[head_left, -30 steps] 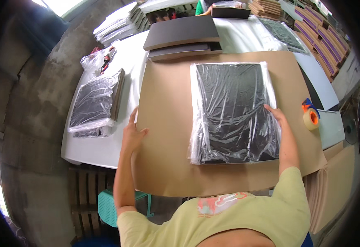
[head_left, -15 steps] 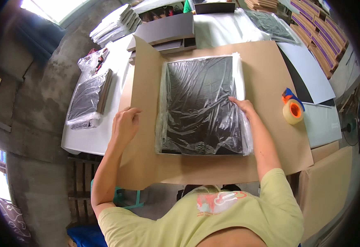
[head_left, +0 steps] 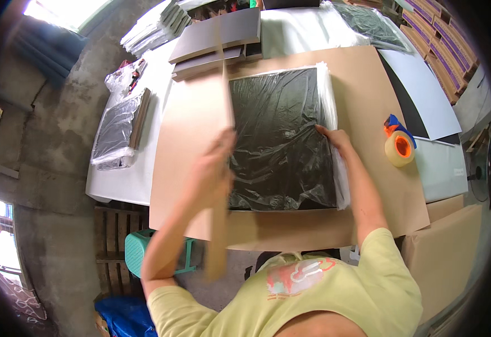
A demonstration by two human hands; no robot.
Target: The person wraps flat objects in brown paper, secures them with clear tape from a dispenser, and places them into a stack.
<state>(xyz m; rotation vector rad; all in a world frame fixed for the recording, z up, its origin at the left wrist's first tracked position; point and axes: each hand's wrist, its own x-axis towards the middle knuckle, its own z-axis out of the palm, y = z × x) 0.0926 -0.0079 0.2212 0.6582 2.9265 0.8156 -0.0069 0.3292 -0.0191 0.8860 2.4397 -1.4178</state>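
A flat dark panel (head_left: 282, 140) wrapped in clear plastic lies on a large brown cardboard sheet (head_left: 366, 106). The sheet's left flap stands up nearly on edge beside the panel and hides its left border. My left hand (head_left: 214, 160), smeared by motion, is closed on this flap near its middle. At the panel's right edge is my right hand (head_left: 335, 139), its thumb on top of the plastic and its other fingers hidden at the side. A tape dispenser (head_left: 400, 147) with an orange core and blue handle rests on the cardboard's right part.
Dark grey boards (head_left: 217, 36) are stacked behind the cardboard. A plastic-wrapped bundle (head_left: 119, 129) lies on the white table (head_left: 122, 188) at left. White and black sheets (head_left: 425, 95) lie at right. A green stool (head_left: 136, 250) stands below the table's left front.
My left hand has moved right, swinging the cardboard flap up and over toward the panel's left edge. My right hand has stayed at the panel's right edge.
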